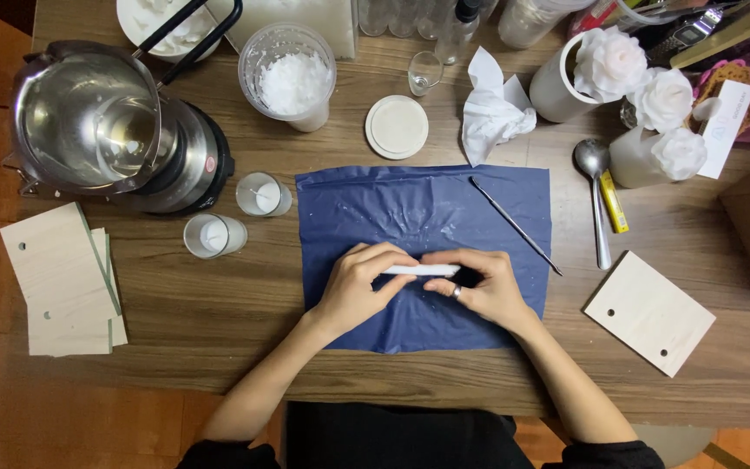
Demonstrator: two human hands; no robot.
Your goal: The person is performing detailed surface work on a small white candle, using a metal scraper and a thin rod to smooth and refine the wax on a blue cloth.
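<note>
Both hands rest on a dark blue sheet (366, 204) spread on the wooden table (219, 313). Between them lies a thin white wax strip (421, 271), held flat and horizontal. My left hand (356, 291) pinches its left end with thumb and fingers. My right hand (483, 287), with a ring on one finger, grips the right end. A thin metal pick (514, 224) lies slanted on the sheet, just beyond my right hand.
A steel melting pot (101, 122) stands far left, two small glass candles (238, 213) beside it. A cup of wax flakes (292, 82), a round lid (397, 127), crumpled tissue (492, 113), a spoon (595, 187), white wax roses (644, 87) and wooden boards (67, 278) surround the sheet.
</note>
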